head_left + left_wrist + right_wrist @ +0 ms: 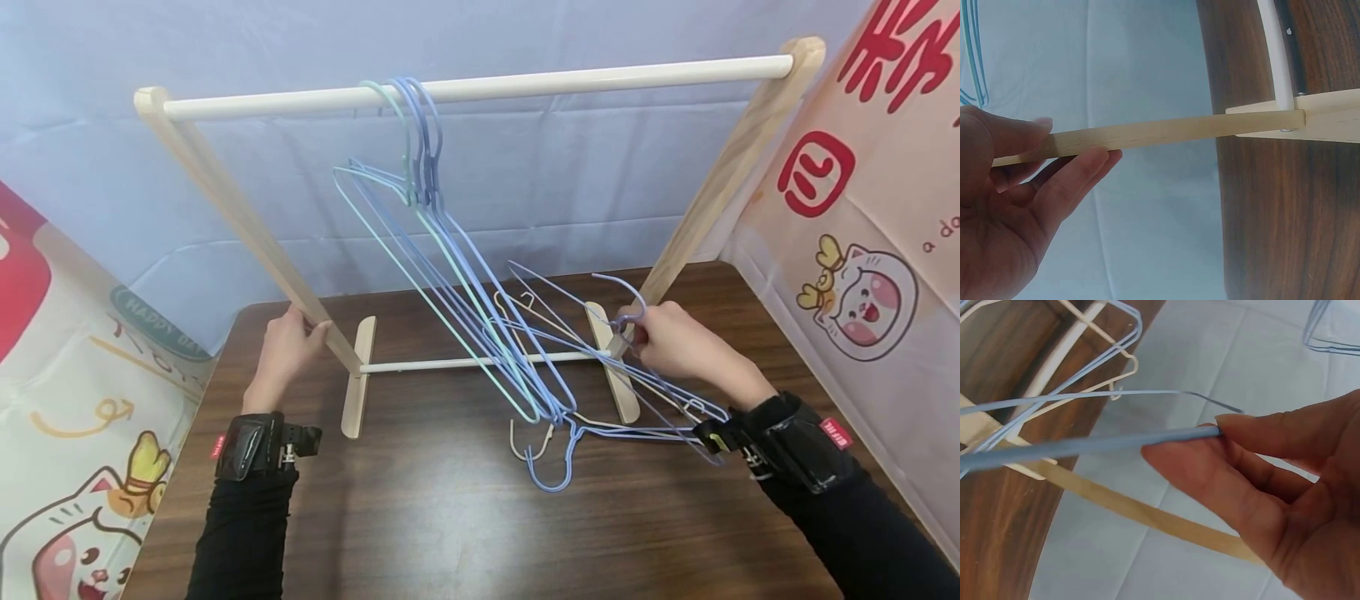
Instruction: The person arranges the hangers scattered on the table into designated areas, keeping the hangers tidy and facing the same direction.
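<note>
Fingers [1191,467] of the right hand [678,337] pinch a thin blue hanger [1085,447] at the right, near loose blue and cream hangers [637,432] on the dark wood-grain counter [420,517], while the left hand [283,354] grips the flat pale-wood left post [234,208] of a rack whose round white rod [600,81] carries blue and mint-green hangers [429,171].

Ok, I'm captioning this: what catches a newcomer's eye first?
Probably the wooden rack, with blue and green hangers bunched on its top rail, left of centre. Then the right hand, pinching a blue hanger near the right post, and the left hand gripping the left post.
</note>
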A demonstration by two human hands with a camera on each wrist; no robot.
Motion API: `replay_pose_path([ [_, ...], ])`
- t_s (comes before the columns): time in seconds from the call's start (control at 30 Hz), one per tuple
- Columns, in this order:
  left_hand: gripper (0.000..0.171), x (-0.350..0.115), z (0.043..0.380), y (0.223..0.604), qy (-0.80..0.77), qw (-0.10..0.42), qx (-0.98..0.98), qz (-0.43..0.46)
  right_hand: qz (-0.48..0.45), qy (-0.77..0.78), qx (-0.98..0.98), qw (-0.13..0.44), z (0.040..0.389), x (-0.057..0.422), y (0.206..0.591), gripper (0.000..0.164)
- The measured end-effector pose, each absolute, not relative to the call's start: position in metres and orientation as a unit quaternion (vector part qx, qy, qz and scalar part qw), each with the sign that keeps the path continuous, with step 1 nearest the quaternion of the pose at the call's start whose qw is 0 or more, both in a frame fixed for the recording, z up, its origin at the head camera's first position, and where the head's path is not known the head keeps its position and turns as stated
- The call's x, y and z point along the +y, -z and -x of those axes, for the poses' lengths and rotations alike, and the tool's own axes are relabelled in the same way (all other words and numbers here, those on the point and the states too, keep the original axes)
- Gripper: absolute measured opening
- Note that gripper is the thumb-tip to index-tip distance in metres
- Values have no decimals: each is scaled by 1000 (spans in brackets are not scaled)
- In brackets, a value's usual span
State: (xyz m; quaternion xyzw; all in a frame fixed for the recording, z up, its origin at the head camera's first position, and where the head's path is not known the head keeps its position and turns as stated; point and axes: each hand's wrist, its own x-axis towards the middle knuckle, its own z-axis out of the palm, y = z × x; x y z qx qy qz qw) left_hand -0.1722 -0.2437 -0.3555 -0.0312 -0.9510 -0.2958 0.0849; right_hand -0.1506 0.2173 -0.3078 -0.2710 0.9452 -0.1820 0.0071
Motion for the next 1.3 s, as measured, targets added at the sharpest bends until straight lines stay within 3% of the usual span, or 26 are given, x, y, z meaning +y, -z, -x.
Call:
replay_pose_path([
  [0.4, 32, -244, 172, 356, 300, 84, -950, 34, 254, 218, 940, 61, 153, 205, 277, 23],
  [1.3, 32, -245, 173, 356, 300, 76, -951, 26, 260, 236, 935, 43, 150, 148, 194, 18],
])
